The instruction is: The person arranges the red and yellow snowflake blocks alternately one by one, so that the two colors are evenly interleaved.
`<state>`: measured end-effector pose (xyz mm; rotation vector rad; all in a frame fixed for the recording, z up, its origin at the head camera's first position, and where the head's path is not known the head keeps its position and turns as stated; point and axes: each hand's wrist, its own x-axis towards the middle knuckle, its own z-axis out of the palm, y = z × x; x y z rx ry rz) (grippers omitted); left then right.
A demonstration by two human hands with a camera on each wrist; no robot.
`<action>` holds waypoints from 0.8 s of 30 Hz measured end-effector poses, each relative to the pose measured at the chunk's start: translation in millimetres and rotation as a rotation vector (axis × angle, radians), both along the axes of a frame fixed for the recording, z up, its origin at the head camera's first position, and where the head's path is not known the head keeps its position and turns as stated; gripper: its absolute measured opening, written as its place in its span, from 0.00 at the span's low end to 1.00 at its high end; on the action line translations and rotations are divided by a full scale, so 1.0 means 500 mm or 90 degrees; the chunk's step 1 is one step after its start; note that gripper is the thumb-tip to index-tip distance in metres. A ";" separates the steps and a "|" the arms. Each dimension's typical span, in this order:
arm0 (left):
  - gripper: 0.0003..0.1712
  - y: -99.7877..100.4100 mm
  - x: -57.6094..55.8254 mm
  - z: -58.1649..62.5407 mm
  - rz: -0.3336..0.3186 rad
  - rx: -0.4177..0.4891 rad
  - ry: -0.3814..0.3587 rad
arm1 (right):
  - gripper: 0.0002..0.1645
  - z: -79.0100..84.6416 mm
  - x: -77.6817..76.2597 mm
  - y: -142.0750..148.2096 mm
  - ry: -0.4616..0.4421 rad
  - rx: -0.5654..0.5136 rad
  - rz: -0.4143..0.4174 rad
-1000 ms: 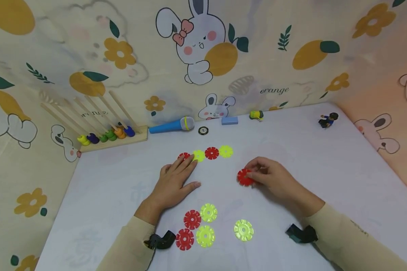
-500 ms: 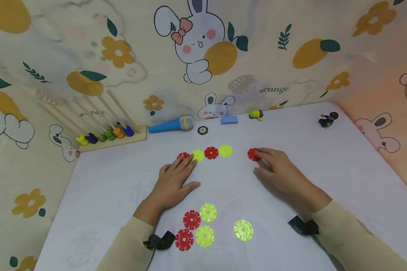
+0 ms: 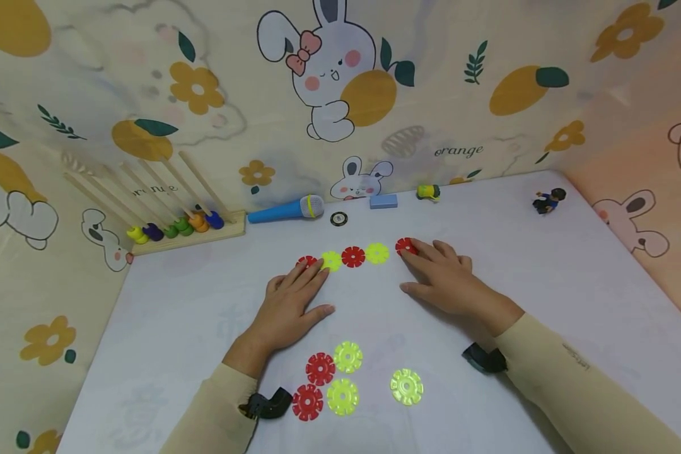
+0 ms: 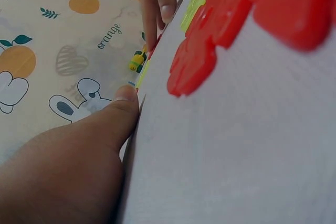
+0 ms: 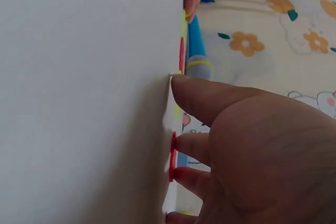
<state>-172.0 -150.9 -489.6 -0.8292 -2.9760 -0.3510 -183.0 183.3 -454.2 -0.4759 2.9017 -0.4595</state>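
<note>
Red disc (image 3: 403,244): just right of nearest yellow disc (image 3: 377,253), slightly apart | right hand (image 3: 451,280): fingers extended, touching it | left hand (image 3: 292,312): fingers extended, left of yellow disc | I judge it light, stiff, slick; I'd pinch the notched rim

White tabletop (image 3: 176,315) set against a cream printed backdrop (image 3: 431,31) — cartoon pattern.
Big rabbit print (image 3: 335,63) far centre, smaller rabbits (image 3: 621,221) lower left and right; mustard flowers (image 3: 197,75), oranges (image 3: 519,91), green leaves (image 3: 405,74), "orange" lettering (image 3: 458,151). Backdrop wraps left side, peachy toward right — light soft, fairly even.
</note>
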 end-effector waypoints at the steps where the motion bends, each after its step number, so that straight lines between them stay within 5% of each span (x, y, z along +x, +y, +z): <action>1: 0.45 0.000 0.001 -0.001 0.001 -0.002 0.000 | 0.49 -0.001 -0.002 -0.003 -0.003 -0.001 0.000; 18: 0.45 0.003 0.002 0.004 0.001 -0.001 0.000 | 0.50 0.004 -0.002 -0.023 -0.012 -0.010 0.006; 21: 0.45 0.002 0.002 0.002 0.001 -0.004 0.001 | 0.48 0.011 0.004 -0.022 -0.009 -0.086 0.000; 24: 0.45 0.001 0.002 0.001 0.002 -0.005 0.004 | 0.44 0.029 0.020 -0.016 -0.041 -0.256 0.007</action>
